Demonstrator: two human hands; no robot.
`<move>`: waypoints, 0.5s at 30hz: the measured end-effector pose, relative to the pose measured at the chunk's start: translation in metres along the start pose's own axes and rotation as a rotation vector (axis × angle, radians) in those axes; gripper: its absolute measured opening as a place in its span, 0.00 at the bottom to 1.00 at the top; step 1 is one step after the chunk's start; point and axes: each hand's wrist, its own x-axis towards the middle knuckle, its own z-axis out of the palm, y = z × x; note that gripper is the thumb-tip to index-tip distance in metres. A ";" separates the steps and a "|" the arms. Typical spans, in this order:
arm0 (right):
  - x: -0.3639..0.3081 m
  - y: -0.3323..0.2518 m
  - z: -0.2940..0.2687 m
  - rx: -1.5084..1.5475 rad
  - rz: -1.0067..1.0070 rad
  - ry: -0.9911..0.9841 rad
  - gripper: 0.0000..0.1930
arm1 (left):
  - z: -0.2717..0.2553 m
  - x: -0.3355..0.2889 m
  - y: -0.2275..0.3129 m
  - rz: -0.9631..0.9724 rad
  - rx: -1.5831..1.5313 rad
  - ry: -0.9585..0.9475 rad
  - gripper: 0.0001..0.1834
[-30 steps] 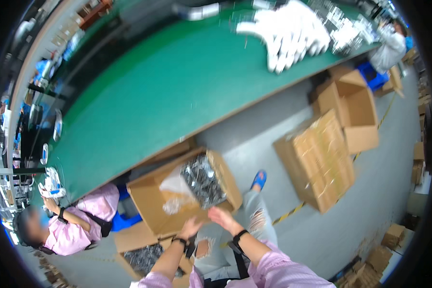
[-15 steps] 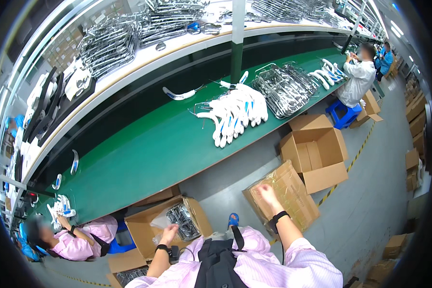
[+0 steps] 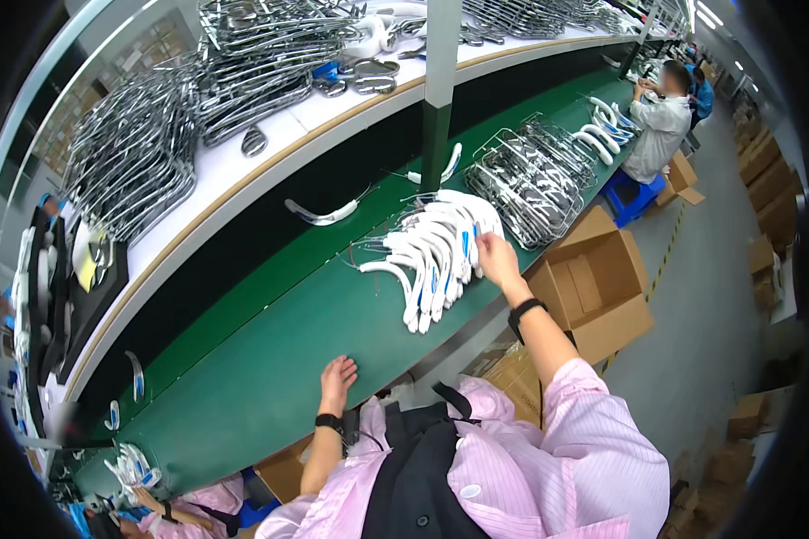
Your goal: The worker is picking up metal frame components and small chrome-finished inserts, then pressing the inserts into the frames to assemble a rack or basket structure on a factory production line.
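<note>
A fanned pile of white curved parts (image 3: pixel 431 256) with blue strips and thin wires lies on the green table (image 3: pixel 279 332) ahead of me. My right hand (image 3: pixel 497 260) is at the pile's right side, fingers bent and closed around a white curved part (image 3: pixel 474 235) there; the fingertips are partly hidden. Over the table's near edge, left of the pile, my left hand (image 3: pixel 337 382) is open, its fingers stretched out and holding nothing. One separate white curved part (image 3: pixel 324 214) lies farther back.
Right of the pile stands a wire basket (image 3: pixel 530 180) full of metal parts. An open carton (image 3: pixel 593 278) is on the floor beside the table. Metal frames (image 3: pixel 135 144) crowd the upper shelf. Co-workers sit at far right (image 3: pixel 661 126) and lower left (image 3: pixel 175 512); a post (image 3: pixel 438 117) rises behind the pile.
My body has come closer to the table. My right hand has moved from above the closed carton up to the pile, and my left from the open carton to over the table's edge.
</note>
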 end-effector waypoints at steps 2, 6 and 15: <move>0.050 -0.010 0.005 -0.241 -0.147 0.034 0.10 | 0.017 0.039 0.038 -0.018 0.090 0.005 0.21; 0.134 -0.023 0.034 -0.637 -0.255 -0.078 0.08 | 0.052 0.107 0.101 0.016 0.058 -0.005 0.19; 0.272 -0.018 0.129 -1.602 -0.445 -0.650 0.25 | 0.123 0.212 0.174 0.073 -0.019 0.173 0.12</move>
